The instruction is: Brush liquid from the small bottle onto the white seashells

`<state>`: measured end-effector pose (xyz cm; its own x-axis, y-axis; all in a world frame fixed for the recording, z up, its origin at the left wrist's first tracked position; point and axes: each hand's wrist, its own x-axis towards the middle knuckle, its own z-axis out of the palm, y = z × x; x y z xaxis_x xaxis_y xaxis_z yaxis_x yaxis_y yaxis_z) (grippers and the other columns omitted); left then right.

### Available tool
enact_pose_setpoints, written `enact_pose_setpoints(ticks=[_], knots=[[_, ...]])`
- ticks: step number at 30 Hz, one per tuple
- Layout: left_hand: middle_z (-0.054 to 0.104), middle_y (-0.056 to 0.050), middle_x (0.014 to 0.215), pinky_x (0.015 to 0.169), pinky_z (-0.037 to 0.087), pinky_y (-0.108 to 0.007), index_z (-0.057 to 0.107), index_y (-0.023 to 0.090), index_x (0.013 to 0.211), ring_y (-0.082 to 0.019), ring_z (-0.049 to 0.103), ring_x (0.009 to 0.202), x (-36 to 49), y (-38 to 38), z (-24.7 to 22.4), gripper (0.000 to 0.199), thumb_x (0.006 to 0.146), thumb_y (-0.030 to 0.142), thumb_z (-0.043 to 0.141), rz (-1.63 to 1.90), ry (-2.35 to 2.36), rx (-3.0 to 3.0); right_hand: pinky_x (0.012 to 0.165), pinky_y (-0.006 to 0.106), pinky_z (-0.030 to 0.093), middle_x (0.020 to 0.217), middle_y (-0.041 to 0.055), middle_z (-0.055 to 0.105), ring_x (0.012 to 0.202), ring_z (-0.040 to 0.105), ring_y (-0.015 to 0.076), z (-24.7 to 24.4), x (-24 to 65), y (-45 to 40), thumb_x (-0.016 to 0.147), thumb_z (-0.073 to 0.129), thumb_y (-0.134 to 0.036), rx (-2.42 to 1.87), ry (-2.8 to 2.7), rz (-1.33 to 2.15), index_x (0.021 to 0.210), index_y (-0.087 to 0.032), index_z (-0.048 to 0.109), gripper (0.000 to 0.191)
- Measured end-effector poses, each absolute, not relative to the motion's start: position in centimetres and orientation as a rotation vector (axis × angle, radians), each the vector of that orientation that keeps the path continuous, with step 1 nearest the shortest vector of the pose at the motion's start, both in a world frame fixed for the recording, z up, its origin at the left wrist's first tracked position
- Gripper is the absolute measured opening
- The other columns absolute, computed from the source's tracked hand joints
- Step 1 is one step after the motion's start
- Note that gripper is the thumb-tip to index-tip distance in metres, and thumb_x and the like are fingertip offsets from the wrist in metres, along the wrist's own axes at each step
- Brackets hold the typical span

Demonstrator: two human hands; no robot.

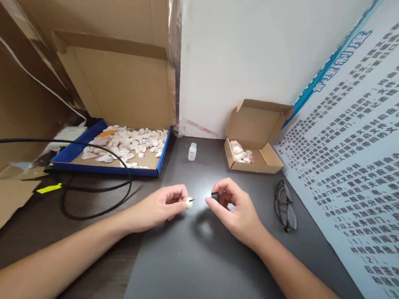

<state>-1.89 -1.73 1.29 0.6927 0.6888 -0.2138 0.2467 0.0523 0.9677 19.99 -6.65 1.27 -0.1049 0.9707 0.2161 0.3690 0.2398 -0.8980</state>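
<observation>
Between the thumb and fingers of my left hand is a small pale shell, with a short dark strip at its top edge. My right hand pinches a black cap; a thin light tip points from it toward the shell. A small gap separates the tip from the shell. Both hands are just above the dark grey mat. Beyond them stands a small clear bottle with a white label, upright and without a cap on its neck.
A blue-edged box full of white shells lies at the left back. The small cardboard box at the right back holds more shells. Eyeglasses rest on the right. A black cable loops across the left side of the table.
</observation>
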Motion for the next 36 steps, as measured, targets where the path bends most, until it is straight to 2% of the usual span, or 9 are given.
enact_pose_setpoints(ticks=[12, 20, 24, 36], knots=[[0.042, 0.008, 0.061, 0.053, 0.027, -0.022, 0.047, 0.018, 0.079, -0.008, 0.034, 0.056, -1.92, -1.73, 1.13, 0.032, 0.091, 0.046, 0.057, 0.398, 0.778, 1.553, 0.053, 0.023, 0.036, 0.064, -0.0069, 0.047, 0.053, 0.043, 0.0094, 1.18, 19.92, -6.82, 0.085, 0.066, -0.029, -1.298, -1.655, 0.762, 0.087, -0.022, 0.051, 0.017], [0.043, 0.008, 0.061, 0.054, 0.028, -0.022, 0.048, 0.018, 0.080, -0.008, 0.035, 0.056, -1.93, -1.67, 1.13, 0.032, 0.090, 0.047, 0.057, 0.383, 0.784, 1.555, 0.050, 0.023, 0.034, 0.060, -0.0083, 0.044, 0.050, 0.041, 0.0091, 1.42, 19.81, -7.02, 0.083, 0.068, -0.028, -1.280, -1.680, 0.788, 0.085, -0.023, 0.048, 0.020], [0.043, 0.008, 0.060, 0.054, 0.027, -0.022, 0.048, 0.018, 0.080, -0.008, 0.035, 0.056, -1.94, -1.64, 1.03, 0.031, 0.089, 0.047, 0.058, 0.390, 0.782, 1.535, 0.052, 0.023, 0.037, 0.061, -0.0076, 0.047, 0.053, 0.043, 0.0099, 1.53, 19.87, -7.08, 0.084, 0.067, -0.032, -1.212, -1.664, 0.868, 0.087, -0.023, 0.049, 0.020], [0.042, 0.008, 0.061, 0.056, 0.026, -0.023, 0.049, 0.018, 0.080, -0.008, 0.035, 0.057, -2.14, -1.64, 0.99, 0.028, 0.089, 0.044, 0.059, 0.394, 0.799, 1.515, 0.052, 0.024, 0.034, 0.064, -0.0068, 0.044, 0.054, 0.041, 0.0096, 1.50, 19.70, -6.90, 0.083, 0.063, -0.026, -1.334, -1.735, 0.808, 0.081, -0.022, 0.047, 0.017]])
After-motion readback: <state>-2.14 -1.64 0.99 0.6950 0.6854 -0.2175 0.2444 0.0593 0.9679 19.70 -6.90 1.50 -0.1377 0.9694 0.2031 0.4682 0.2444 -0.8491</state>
